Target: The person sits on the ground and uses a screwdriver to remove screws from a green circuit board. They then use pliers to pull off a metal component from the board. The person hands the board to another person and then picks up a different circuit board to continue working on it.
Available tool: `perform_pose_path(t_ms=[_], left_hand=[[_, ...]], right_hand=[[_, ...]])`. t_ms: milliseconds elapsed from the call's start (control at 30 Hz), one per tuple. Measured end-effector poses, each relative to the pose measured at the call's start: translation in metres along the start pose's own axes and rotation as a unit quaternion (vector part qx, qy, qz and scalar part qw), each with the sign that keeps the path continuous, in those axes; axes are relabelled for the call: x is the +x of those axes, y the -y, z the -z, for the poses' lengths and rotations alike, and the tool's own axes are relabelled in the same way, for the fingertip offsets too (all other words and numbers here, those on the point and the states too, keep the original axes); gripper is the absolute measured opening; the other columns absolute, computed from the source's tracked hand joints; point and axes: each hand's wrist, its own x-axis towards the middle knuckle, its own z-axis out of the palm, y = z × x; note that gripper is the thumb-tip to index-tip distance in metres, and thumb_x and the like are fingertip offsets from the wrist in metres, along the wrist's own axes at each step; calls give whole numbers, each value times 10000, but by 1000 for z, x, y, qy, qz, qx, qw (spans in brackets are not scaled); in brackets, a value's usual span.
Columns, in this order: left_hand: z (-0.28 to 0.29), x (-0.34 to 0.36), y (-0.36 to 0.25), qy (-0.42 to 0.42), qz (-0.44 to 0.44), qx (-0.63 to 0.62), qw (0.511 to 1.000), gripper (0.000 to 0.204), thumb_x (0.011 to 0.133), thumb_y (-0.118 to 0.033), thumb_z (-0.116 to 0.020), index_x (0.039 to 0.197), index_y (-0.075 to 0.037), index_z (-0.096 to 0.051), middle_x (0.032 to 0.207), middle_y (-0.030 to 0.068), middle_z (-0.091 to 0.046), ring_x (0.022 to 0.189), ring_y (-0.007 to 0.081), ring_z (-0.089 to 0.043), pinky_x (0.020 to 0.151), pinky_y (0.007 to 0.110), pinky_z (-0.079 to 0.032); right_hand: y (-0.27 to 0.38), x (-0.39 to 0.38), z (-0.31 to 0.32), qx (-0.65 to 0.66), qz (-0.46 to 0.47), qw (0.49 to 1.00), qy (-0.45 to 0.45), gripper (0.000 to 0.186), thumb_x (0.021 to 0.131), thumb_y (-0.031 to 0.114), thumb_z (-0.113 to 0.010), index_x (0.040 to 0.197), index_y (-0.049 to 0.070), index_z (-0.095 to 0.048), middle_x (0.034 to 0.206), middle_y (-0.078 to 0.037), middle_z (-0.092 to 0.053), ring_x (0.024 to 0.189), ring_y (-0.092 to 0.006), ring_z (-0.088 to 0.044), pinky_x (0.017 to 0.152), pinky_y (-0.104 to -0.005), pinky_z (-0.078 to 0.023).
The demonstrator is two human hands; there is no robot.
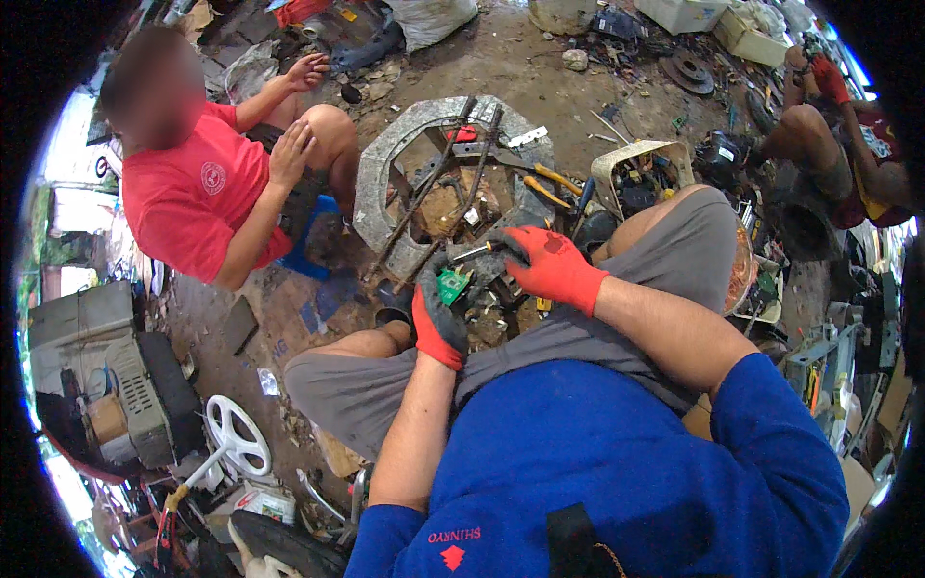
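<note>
Head-worn fisheye, facing down, near hands.

Held: one circuit board, one screwdriver; co-workers: two.

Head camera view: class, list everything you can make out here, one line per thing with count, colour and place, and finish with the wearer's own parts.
Circuit board: 1, green, in the left hand
Screwdriver-like tool: 1, metal shaft, in the right hand
Octagonal frame: 1, grey, ahead
Rods: 2, dark, across the frame
Pliers-like tool: 1, yellow handles, frame's right
Bin: 1, cream, right of frame
Disc: 1, rusty brown, upper right
Spoked wheel: 1, white, lower left
Co-workers: 2, red tops, left and far right
Stool: 1, blue, under left co-worker
Loose scrap: uncountable, mixed, all around
Gloved hands: 2, red and dark grey, centre
Shirt: 1, blue, bottom
</note>
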Motion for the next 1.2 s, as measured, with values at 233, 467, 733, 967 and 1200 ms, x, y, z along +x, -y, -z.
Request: perform_pose_path(t_ms=[233,467,733,967,1200], left_hand=[[-1,2,0,-44,-37,61,996,296,1021,-308,-487,1233,-123,-578,1098,55,-622,986,211,-641,816,372,-578],[57,24,16,141,39,-188,971,334,1041,-276,-417,1288,-90,-541,1282,79,-575,1149,230,-582,979,443,-482],[65,26,9,169,87,-321,928,431,1044,-330,-356,1303,-39,-540,1294,135,-605,1253,251,-538,1110,451,-390],[14,-2,-13,235,117,-415,871,477,1053,-294,-325,1468,-87,-437,1406,160,-552,1317,332,-516,1157,517,-338],[11,-2,-17,283,79,-346,891,504,1044,-335,-335,1467,-78,-430,1394,173,-560,1296,351,-532,1132,538,-365]], right_hand=[[-15,22,33,-197,-143,969,-35,636,809,292,-698,1384,104,-501,1333,-231,-493,1257,-418,-467,1042,-507,-395],[-38,41,35,-219,-203,954,-35,717,810,342,-708,1439,123,-442,1381,-231,-460,1271,-421,-465,1054,-511,-390],[-48,63,34,-229,-215,949,-13,590,789,281,-698,1330,131,-519,1336,-230,-493,1208,-426,-520,981,-519,-449],[-63,67,28,-212,-208,954,-39,488,797,232,-648,1258,100,-560,1299,-223,-533,1167,-423,-559,944,-509,-479],[-76,69,24,-189,-168,967,-35,441,788,308,-653,1163,85,-592,1175,-190,-627,1123,-376,-595,934,-474,-485]])
